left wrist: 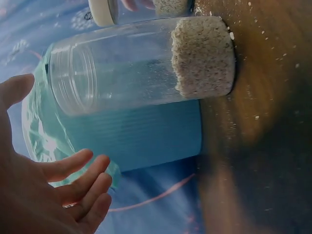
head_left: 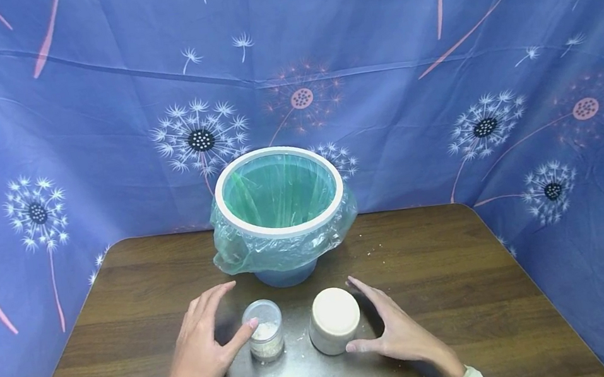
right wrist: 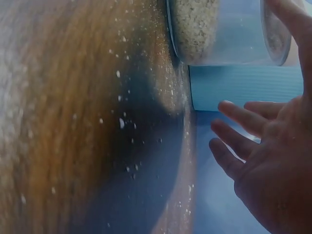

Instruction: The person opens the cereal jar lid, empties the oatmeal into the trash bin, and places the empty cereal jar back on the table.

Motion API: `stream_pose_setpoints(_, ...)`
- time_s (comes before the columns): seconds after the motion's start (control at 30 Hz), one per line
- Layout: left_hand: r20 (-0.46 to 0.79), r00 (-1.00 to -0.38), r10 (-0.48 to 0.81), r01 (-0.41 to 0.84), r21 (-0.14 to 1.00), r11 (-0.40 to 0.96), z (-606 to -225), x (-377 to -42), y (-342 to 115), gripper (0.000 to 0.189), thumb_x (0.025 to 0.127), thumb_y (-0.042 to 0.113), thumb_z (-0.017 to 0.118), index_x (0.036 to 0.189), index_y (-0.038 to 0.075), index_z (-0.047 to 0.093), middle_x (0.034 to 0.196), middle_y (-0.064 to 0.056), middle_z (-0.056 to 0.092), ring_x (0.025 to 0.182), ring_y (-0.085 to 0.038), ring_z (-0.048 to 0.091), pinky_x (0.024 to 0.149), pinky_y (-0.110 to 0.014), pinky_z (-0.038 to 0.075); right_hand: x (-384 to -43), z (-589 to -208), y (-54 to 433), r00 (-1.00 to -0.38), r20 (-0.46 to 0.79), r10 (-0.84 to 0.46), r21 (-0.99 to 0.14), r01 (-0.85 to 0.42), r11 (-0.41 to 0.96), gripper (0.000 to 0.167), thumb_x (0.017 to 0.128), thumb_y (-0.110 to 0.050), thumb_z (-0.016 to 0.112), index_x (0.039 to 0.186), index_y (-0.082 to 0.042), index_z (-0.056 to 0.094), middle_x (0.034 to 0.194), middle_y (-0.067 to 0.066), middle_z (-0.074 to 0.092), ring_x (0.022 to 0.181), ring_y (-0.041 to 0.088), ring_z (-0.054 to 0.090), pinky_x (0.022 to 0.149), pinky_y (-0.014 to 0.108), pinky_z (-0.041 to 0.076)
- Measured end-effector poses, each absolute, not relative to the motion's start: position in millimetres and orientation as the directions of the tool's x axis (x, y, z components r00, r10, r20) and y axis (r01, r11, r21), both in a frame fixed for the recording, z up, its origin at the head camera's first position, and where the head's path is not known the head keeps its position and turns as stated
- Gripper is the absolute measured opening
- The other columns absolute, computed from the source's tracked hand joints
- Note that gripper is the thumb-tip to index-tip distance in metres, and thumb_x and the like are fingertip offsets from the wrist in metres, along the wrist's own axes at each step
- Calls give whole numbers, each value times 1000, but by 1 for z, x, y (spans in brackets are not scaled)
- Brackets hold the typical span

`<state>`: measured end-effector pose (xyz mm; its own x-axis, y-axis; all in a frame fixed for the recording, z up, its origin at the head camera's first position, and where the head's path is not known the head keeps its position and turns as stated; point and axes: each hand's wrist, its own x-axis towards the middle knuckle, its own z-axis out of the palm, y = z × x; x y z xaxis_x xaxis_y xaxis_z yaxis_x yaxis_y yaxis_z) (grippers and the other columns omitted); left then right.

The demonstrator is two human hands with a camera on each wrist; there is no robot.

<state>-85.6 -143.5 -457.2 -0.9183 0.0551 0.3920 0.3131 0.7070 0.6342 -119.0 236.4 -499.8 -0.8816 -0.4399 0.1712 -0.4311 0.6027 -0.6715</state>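
An uncovered clear jar (head_left: 267, 339) stands upright on the table, with pale, oat-like flakes (left wrist: 202, 58) filling its lower part. Around its left side is my left hand (head_left: 199, 342), thumb spread from the fingers; in the left wrist view its fingers stand apart from the jar. To the right stands a second clear jar (right wrist: 239, 34), topped by a cream lid (head_left: 336, 311) and partly filled with similar flakes (right wrist: 195, 29). My right hand (head_left: 397, 329) is spread beside this lidded jar, thumb near its front and fingers toward its back. Neither hand grips anything.
Behind the jars stands a blue bin (head_left: 287, 275) with a white ring (head_left: 285, 231) over a green plastic bag (head_left: 265, 254). White crumbs (right wrist: 122, 123) are scattered on the brown wooden table (head_left: 445, 278). A blue dandelion-print cloth (head_left: 383, 108) hangs behind the table and at its sides.
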Motion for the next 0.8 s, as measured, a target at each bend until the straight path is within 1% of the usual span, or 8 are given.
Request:
stream_pose_setpoints(0.13, 467, -878, 109, 378, 534, 757, -455, -88, -136, 73, 87, 52, 84, 147, 19, 61, 144, -3, 62, 134, -29, 54, 108, -54, 39, -120, -501, 232, -883, 148, -445, -676, -419, 606, 117, 76, -62, 91, 169, -24, 32, 164, 1, 47, 151, 33, 43, 115, 66, 37)
stream_pose_setpoints(0.3, 503, -846, 176, 432, 453, 780, -452, -90, -124, 75, 83, 57, 84, 143, 17, 64, 142, -1, 62, 132, -26, 56, 107, -50, 42, -122, -505, 227, -881, 130, -455, -682, -413, 603, 119, 72, -62, 94, 167, -22, 36, 163, 3, 48, 150, 32, 45, 114, 65, 39)
stream_pose_setpoints(0.43, 521, -824, 224, 469, 404, 785, -451, -91, -113, 77, 84, 62, 82, 143, 17, 63, 141, 0, 61, 131, -25, 57, 107, -48, 43, -123, -509, 221, -877, 134, -462, -696, -415, 585, 118, 69, -58, 97, 165, -20, 39, 161, 1, 50, 148, 30, 48, 114, 63, 40)
stream_pose_setpoints(0.57, 544, -792, 277, 509, 339, 791, -448, -91, -101, 81, 85, 68, 78, 144, 14, 62, 141, -2, 62, 132, -25, 56, 108, -48, 45, -123, -513, 216, -869, 149, -471, -712, -425, 558, 114, 68, -55, 99, 161, -16, 45, 154, 4, 56, 142, 30, 53, 113, 60, 43)
stream_pose_setpoints(0.67, 548, -776, 313, 532, 302, 791, -443, -92, -89, 84, 85, 70, 76, 145, 14, 61, 142, -2, 62, 132, -26, 56, 109, -48, 45, -124, -515, 213, -862, 156, -483, -717, -435, 545, 109, 68, -53, 100, 157, -14, 49, 148, 4, 60, 136, 27, 57, 111, 57, 46)
stream_pose_setpoints(0.8, 528, -772, 354, 548, 271, 791, -437, -94, -72, 86, 85, 72, 74, 148, 15, 59, 143, -2, 62, 133, -25, 57, 110, -46, 46, -126, -516, 211, -855, 141, -499, -744, -424, 516, 108, 67, -51, 101, 153, -12, 50, 142, 2, 62, 130, 21, 60, 109, 51, 49)
